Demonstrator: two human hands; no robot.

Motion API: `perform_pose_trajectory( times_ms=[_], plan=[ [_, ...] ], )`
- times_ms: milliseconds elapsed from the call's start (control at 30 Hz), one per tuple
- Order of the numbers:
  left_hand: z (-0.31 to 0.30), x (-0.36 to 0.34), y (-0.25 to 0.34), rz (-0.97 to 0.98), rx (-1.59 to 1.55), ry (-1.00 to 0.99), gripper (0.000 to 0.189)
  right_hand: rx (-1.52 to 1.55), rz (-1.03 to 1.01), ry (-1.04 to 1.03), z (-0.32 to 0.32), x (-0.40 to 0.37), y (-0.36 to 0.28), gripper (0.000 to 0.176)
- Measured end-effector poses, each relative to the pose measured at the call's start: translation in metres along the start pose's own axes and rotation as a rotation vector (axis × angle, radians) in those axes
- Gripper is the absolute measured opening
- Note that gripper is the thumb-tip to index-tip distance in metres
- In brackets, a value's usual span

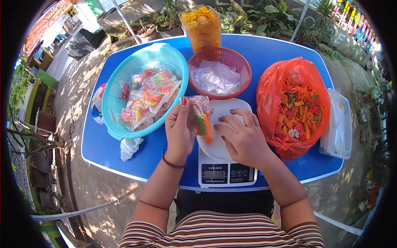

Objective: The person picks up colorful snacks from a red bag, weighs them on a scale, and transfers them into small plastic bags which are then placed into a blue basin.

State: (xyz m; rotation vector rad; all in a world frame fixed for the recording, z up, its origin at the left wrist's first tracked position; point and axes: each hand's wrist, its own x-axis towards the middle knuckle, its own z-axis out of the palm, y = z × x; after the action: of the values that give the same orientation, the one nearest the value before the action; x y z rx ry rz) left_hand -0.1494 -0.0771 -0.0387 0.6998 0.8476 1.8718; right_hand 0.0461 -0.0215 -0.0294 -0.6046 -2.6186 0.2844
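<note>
My left hand (182, 129) is closed on a small clear zip bag (202, 120) with orange and green crinkled snack pieces in it. The bag hangs upright, its top end between thumb and fingers. To its right, my right hand (244, 134) is open, fingers apart and curved, with nothing visible in it. Both hands are over the white plate (221, 152) of a kitchen scale (227, 174); the scale's display is too dim to read. A red plastic bag (271, 89) full of colourful crinkled snack pieces (300, 109) stands beside my right hand.
Left is a turquoise basket (120, 128) holding several filled bags (149, 97). Behind the scale, a red basket (241, 62) holds clear bags (217, 76); behind it stands a tub of yellow chips (202, 29). A clear container (342, 124) is far right. Crumpled plastic (130, 148) lies on the blue table (103, 153).
</note>
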Motion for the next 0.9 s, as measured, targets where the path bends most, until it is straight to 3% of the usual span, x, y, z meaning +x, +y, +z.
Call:
perform_pose_trajectory(
  times_ms=[133, 400, 500, 600, 700, 800, 900],
  plan=[
    [0.006, -0.003, 0.004, -0.036, -0.044, 0.071, 0.039, 0.096, -0.091, 0.058, 0.000, 0.000, -0.011, 0.031],
    [-0.001, 0.000, 0.001, -0.007, -0.096, -0.096, 0.038, 0.094, -0.064, 0.186, 0.002, -0.003, -0.003, 0.013],
    [0.010, -0.002, 0.004, -0.051, -0.048, -0.042, 0.034, 0.181, -0.006, 0.269, 0.002, -0.002, 0.010, 0.019],
    [0.009, -0.003, 0.004, -0.059, 0.028, -0.094, 0.029, 0.318, 0.179, 0.349, -0.002, -0.003, 0.014, 0.022],
    [0.006, -0.008, 0.003, -0.046, 0.154, -0.163, 0.026, 0.750, 0.329, 0.584, -0.009, -0.001, 0.009, 0.021],
    [0.010, -0.013, 0.005, -0.017, 0.283, -0.231, 0.026, 0.980, 0.170, 0.737, -0.007, -0.004, 0.013, 0.019],
    [0.012, -0.017, 0.003, -0.006, 0.341, -0.320, 0.032, 1.102, 0.063, 0.768, -0.005, -0.008, 0.009, 0.032]
  ],
)
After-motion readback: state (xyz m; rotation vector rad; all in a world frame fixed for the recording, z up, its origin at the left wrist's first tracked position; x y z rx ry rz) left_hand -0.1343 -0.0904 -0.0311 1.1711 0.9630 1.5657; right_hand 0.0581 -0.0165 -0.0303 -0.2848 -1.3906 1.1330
